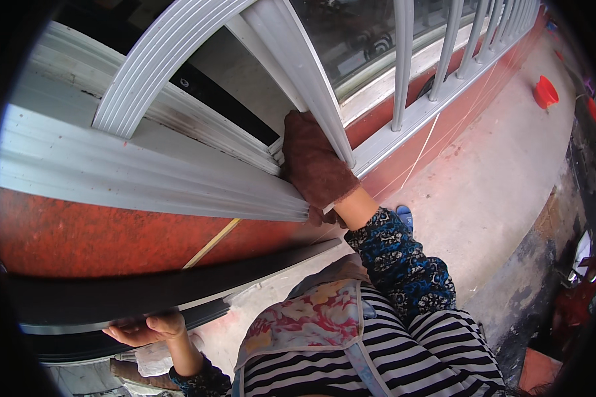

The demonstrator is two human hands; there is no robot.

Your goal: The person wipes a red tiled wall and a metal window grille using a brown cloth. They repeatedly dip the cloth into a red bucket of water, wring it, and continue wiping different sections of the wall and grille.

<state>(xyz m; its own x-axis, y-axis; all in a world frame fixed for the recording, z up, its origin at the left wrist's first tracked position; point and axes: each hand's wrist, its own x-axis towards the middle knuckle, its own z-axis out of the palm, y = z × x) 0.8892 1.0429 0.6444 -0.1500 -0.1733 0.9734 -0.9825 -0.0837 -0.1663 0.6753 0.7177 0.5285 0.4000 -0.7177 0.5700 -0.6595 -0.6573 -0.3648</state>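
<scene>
My right hand (318, 159) is covered by a brown cloth (313, 149) that I grip against the window's lower frame. It reaches between upright bars of a grey metal window grille (308, 74), and a fold of cloth hangs below the rail. The pale metal sill rail (154, 168) runs left from the cloth. My left hand (154, 328) is low on the left, palm turned up and fingers loosely bent. Its fingertips are at the pale edge of a black panel (129, 293); whether they press on it is unclear.
Red wall facing (104, 233) lies under the sill. Window glass (347, 39) stands behind the bars. A red plastic basin (545, 93) sits on the concrete floor (477, 183) at upper right. One blue slipper (404, 216) shows beside my right sleeve. A red vehicle-like object (576, 293) is at the right rim.
</scene>
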